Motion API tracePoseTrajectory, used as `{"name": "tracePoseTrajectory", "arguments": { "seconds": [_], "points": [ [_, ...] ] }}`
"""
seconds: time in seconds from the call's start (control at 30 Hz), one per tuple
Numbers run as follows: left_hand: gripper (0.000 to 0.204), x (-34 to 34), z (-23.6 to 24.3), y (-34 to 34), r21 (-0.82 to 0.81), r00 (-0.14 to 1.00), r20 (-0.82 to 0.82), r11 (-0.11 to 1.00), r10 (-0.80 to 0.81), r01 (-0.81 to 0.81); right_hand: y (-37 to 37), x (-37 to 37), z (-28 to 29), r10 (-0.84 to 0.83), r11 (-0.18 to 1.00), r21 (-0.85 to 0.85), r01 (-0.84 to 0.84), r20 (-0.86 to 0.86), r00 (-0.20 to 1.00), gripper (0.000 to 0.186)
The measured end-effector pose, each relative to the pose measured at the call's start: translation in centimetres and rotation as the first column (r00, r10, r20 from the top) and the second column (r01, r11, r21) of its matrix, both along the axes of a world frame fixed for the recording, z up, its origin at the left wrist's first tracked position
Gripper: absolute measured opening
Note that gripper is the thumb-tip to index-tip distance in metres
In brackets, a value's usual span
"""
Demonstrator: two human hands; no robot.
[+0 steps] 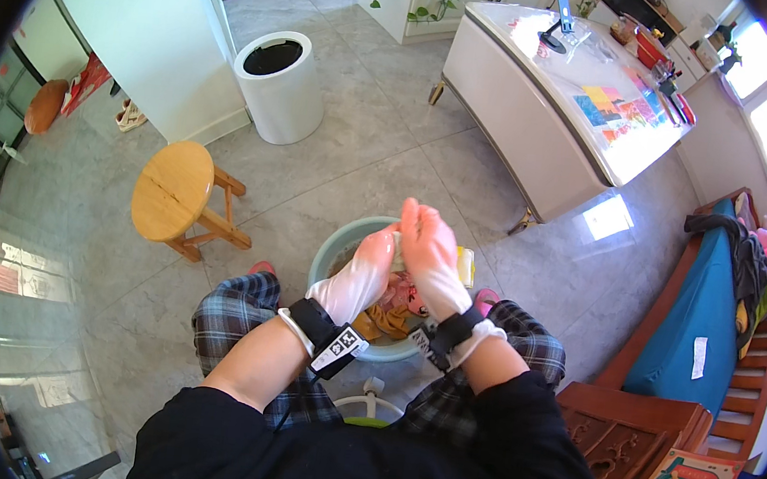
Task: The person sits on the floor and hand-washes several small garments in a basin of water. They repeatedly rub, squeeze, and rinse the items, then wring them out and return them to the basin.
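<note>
A pale blue basin (pixel 336 244) sits on the floor between my knees, with orange and pink laundry (pixel 392 311) soaking in it. Both hands wear thin whitish gloves and black wrist straps. My left hand (pixel 363 270) and my right hand (pixel 428 244) are raised over the basin and pressed together around a small pale item, mostly hidden between the palms. A yellowish block (pixel 466 267) rests at the basin's right rim.
A round wooden stool (pixel 173 191) stands to the left, a white cylindrical bin (pixel 278 83) beyond it. A white counter (pixel 546 116) lies ahead right. A wooden bench with blue cushion (pixel 702 320) and clothes is at right. A white-and-green object (pixel 370 405) sits under my legs.
</note>
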State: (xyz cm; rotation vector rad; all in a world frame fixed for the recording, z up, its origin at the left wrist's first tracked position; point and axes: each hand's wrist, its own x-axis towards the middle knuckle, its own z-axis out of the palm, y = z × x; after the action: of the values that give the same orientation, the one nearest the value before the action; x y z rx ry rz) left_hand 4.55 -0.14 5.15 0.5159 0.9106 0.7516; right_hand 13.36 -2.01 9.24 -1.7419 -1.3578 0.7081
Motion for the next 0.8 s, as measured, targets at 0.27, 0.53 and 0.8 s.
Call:
{"name": "tracePoseTrajectory", "arguments": {
  "seconds": [0.27,0.53,0.8],
  "points": [
    [0.032,-0.3,1.0,-0.2,0.044,0.979,-0.186,0.994,-0.088,0.097,1.2,3.4,-4.3,0.020,0.999,-0.024,-0.021,-0.065,0.998,0.038],
    [0.020,-4.6,3.3,3.3,0.155,0.988,0.155,0.987,0.003,-0.028,1.7,7.9,-2.9,0.139,0.952,0.033,-0.306,-0.933,0.332,0.023],
    [0.018,-4.6,4.3,2.3,0.144,0.949,0.315,0.988,0.011,-0.060,0.5,8.0,-1.1,0.168,0.924,0.044,-0.379,-0.939,0.300,0.021]
  ]
}}
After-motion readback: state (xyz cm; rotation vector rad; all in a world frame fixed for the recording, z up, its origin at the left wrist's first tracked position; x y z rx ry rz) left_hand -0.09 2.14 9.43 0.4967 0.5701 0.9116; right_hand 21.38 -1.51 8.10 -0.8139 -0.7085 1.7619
